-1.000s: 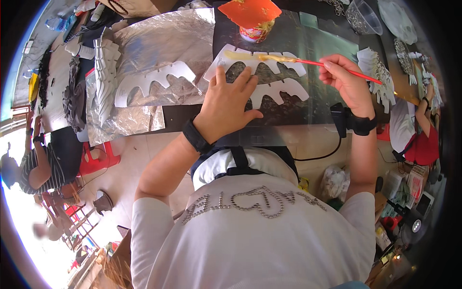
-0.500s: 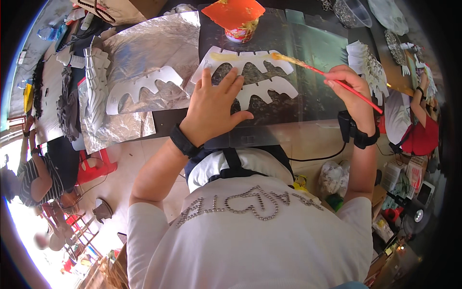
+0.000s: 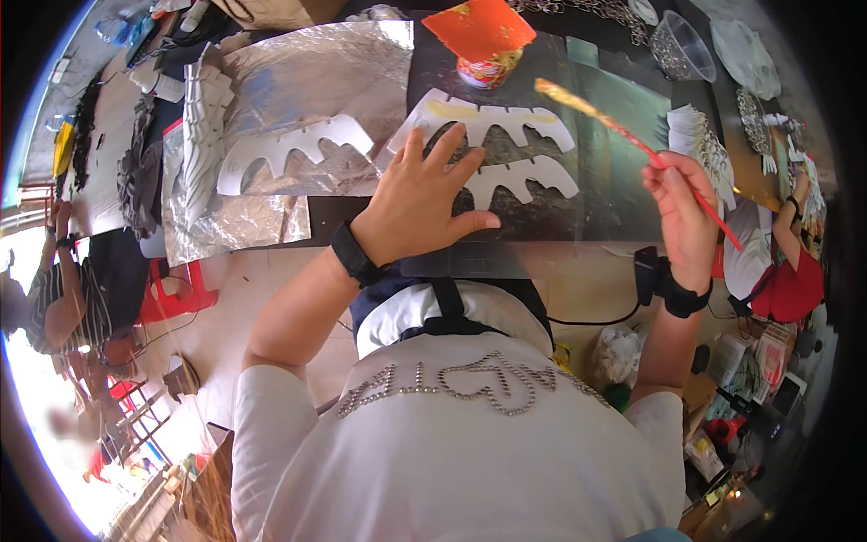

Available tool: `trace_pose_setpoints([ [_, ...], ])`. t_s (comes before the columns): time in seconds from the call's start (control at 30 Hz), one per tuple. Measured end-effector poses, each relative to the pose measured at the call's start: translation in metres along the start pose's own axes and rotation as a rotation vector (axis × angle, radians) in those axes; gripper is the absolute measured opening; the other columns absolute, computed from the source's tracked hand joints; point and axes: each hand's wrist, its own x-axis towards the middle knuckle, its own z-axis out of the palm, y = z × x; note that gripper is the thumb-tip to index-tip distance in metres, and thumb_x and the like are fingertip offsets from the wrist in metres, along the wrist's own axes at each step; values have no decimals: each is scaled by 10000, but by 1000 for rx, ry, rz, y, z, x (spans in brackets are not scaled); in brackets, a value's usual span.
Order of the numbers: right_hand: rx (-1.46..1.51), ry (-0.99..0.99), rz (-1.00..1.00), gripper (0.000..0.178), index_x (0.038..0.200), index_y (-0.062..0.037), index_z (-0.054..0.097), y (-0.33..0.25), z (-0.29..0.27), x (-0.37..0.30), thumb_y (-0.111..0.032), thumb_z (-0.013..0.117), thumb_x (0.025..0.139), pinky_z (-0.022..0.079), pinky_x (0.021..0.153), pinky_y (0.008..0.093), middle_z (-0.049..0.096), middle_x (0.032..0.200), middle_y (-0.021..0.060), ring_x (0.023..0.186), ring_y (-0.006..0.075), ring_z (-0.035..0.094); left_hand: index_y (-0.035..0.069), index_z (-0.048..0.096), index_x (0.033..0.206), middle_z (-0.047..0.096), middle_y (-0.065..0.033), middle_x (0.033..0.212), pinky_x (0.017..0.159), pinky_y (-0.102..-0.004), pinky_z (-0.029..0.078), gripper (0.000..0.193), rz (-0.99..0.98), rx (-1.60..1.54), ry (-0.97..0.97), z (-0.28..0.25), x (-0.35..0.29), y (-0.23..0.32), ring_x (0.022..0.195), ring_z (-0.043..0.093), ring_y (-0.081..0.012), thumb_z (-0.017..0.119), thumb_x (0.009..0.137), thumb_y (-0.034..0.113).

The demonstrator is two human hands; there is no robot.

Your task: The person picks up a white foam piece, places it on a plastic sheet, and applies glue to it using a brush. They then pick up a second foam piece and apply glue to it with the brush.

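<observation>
My left hand (image 3: 417,197) lies with its fingers spread, fingertips on a white scalloped cut-out piece (image 3: 497,117). Yellow, glue-like paste runs in streaks along that piece's upper strip. In my right hand (image 3: 686,208) is a thin red brush (image 3: 632,138), its paste-coated end pointing up and left, raised off the piece. A second white cut-out (image 3: 533,177) lies just below the first, partly behind my left hand. Beyond them stands a small printed tin (image 3: 489,72) with a paste-smeared orange sheet (image 3: 480,32) on top.
On silvery film (image 3: 307,77) at left rests another white cut-out (image 3: 302,144), beside stacked white pieces (image 3: 206,126). More white pieces (image 3: 694,140) are stacked at right, near a clear tub (image 3: 679,50). Other people (image 3: 778,257) sit at both sides.
The brush has lifted off the white piece, and yellow paste now shows farther along its right part. The whole view has shifted slightly. My left hand keeps its place on the piece.
</observation>
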Motion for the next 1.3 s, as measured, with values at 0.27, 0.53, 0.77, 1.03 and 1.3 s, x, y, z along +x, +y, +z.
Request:
trace_pose_setpoints([
  [0.27, -262, -198, -39, 178, 1071, 39, 631, 39, 93, 35, -66, 585, 934, 505, 830, 262, 654, 1015, 94, 920, 155, 651, -9, 514, 1275, 429, -274, 1313, 1017, -495, 388, 722, 5, -149, 43, -1, -9, -14, 1251, 394, -463, 629, 829, 547],
  [0.53, -392, -259, -186, 128, 1004, 34, 655, 48, 103, 38, 5, 565, 918, 494, 764, 243, 625, 963, 83, 863, 137, 638, -19, 522, 1257, 422, -292, 1316, 1019, -500, 391, 729, -6, -134, 21, 3, -11, -13, 1256, 393, -477, 625, 823, 557],
  [0.77, -387, -221, -99, 120, 987, 37, 658, 40, 108, 42, -3, 572, 913, 493, 743, 239, 630, 946, 80, 842, 133, 635, -17, 527, 1239, 408, -307, 1329, 1019, -504, 391, 719, -1, -139, 13, 2, -11, -14, 1262, 384, -491, 636, 816, 554],
  [1.03, -458, -181, -126, 119, 987, 40, 657, 36, 109, 46, -18, 585, 913, 492, 717, 235, 636, 912, 70, 818, 123, 640, -20, 523, 1231, 404, -307, 1326, 1019, -503, 392, 700, -10, -143, -13, 1, -10, -13, 1269, 370, -498, 645, 818, 533],
  [1.3, -523, -166, -203, 101, 955, 26, 664, 36, 113, 49, 29, 603, 875, 480, 674, 227, 626, 867, 71, 761, 110, 609, -22, 518, 1221, 399, -309, 1323, 1016, -505, 394, 696, 17, -126, 11, 3, -10, -14, 1269, 363, -508, 647, 818, 530],
])
